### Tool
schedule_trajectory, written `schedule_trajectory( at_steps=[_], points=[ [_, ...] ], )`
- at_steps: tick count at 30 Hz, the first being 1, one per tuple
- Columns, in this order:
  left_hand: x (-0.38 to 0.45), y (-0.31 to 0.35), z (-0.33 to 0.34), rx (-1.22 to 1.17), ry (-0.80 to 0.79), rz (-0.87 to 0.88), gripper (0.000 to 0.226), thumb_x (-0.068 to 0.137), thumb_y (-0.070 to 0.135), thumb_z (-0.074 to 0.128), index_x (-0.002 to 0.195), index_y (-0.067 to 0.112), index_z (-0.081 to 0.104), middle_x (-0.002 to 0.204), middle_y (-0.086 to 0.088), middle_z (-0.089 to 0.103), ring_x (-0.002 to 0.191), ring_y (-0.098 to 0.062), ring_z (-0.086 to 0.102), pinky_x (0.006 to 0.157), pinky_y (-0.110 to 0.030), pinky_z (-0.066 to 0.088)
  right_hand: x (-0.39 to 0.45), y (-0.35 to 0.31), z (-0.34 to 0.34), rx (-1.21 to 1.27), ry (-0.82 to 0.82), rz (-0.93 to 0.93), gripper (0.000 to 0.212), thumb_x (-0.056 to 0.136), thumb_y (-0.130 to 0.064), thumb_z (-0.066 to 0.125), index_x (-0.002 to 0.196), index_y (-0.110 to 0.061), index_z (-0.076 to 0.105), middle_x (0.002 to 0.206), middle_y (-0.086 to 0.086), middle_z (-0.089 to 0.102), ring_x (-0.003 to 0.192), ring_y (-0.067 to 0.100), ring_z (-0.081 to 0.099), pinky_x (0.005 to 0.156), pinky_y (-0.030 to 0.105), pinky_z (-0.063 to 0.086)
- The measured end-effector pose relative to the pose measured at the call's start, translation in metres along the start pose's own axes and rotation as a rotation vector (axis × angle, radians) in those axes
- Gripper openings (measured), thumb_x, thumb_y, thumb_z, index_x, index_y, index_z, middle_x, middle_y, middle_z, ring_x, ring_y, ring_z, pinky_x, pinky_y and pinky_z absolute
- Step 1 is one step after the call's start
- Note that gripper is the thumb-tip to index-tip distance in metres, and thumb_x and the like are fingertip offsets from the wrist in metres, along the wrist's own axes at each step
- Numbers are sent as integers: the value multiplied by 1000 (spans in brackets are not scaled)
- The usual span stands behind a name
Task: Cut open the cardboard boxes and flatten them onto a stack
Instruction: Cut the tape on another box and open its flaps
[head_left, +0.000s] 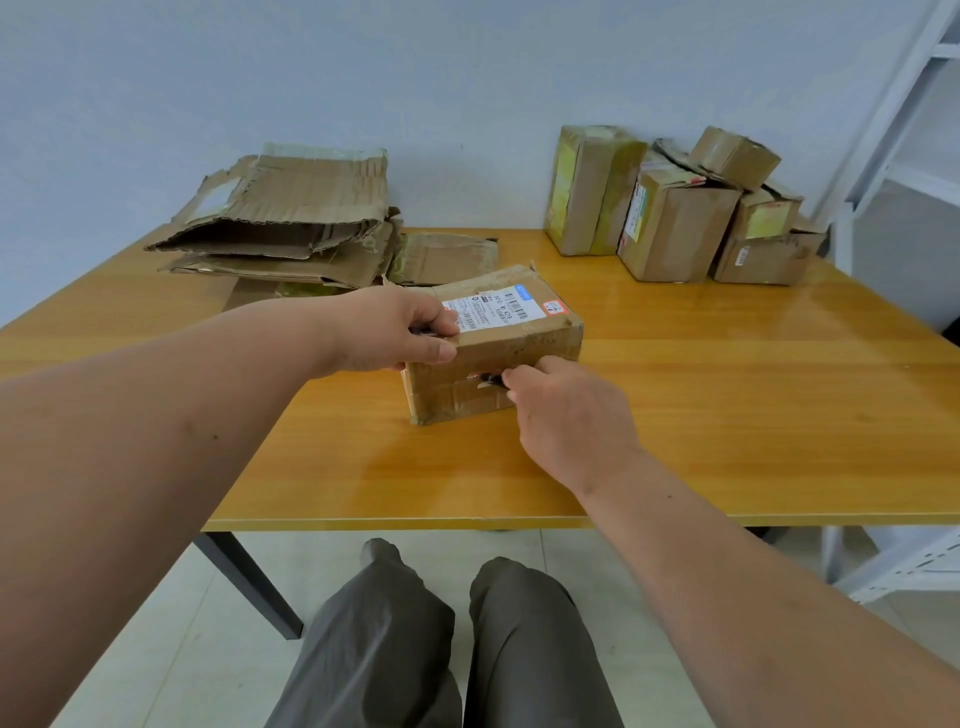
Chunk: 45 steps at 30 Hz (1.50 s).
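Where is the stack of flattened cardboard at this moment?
In the head view, the stack of flattened cardboard lies at the far left of the wooden table, against the wall, just behind the left hand holding the labelled box.

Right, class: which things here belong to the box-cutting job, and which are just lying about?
Job: box gripped by left hand; cutter in right hand; flattened stack; uncut boxes.
Lying about: table; white shelving.
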<state>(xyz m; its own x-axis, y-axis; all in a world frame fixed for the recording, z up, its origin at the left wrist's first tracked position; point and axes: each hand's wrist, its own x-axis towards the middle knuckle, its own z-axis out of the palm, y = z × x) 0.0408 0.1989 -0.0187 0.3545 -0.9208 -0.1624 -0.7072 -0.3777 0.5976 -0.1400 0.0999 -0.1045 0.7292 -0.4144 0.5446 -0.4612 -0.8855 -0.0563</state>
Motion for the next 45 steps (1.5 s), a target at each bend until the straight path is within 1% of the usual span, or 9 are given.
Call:
schedule_trajectory(
  at_steps=[4,9,14,17,20,23,26,34,45],
  points=[
    [0,2,0,13,-4,0,25,93,30,66,118,30,65,132,6,57,109,-18,58,91,-34,53,0,26,-1,-46,-18,45,9,87,-10,64,90,-15,71,68,2,57,57,21,48,46,24,32],
    [-1,2,0,13,2,-4,25,92,30,67,117,31,66,131,6,57,110,-19,59,95,-38,53,3,38,-8,-60,-43,49,12,89,-10,61,94,-15,71,70,3,56,60,22,43,49,26,32],
    [0,6,1,36,1,-5,26,93,31,65,119,29,65,127,4,57,106,-19,59,91,-35,54,-1,65,-24,-106,-102,120,21,97,-20,50,110,-20,67,86,5,58,77,29,53,56,29,32],
    [1,8,2,37,6,-4,28,94,31,64,121,28,64,125,5,56,104,-18,58,87,-31,54,-1,73,-25,-97,-92,123,21,98,-22,50,108,-17,68,83,5,56,71,28,45,55,30,30],
    [1,7,2,38,5,-10,28,94,31,64,121,28,64,129,4,57,108,-20,59,92,-36,54,0,77,-22,-92,-88,123,21,97,-20,52,106,-15,70,82,7,58,73,33,54,54,32,35],
    [1,7,2,37,0,-10,27,94,31,64,120,27,64,130,2,58,108,-20,59,94,-38,53,-4,99,-26,-163,-167,293,23,96,-17,48,109,-18,67,91,8,62,81,34,58,58,32,37],
    [3,7,1,39,1,-9,26,94,32,64,120,28,65,127,4,58,105,-18,59,89,-34,54,-17,124,-35,-147,-198,432,26,98,-18,45,110,-16,68,99,10,66,87,35,60,69,39,51],
    [3,8,4,19,10,-23,26,94,30,64,120,28,64,130,4,57,108,-18,58,89,-33,54,-7,75,-20,175,-183,172,20,96,-21,52,106,-17,70,99,5,70,93,29,62,76,40,51],
    [5,9,5,0,13,-27,25,95,28,63,119,29,64,131,7,57,109,-16,57,89,-32,53,5,54,-13,174,-110,5,19,96,-18,55,107,-15,71,92,3,68,82,25,62,61,29,40]
  ],
)
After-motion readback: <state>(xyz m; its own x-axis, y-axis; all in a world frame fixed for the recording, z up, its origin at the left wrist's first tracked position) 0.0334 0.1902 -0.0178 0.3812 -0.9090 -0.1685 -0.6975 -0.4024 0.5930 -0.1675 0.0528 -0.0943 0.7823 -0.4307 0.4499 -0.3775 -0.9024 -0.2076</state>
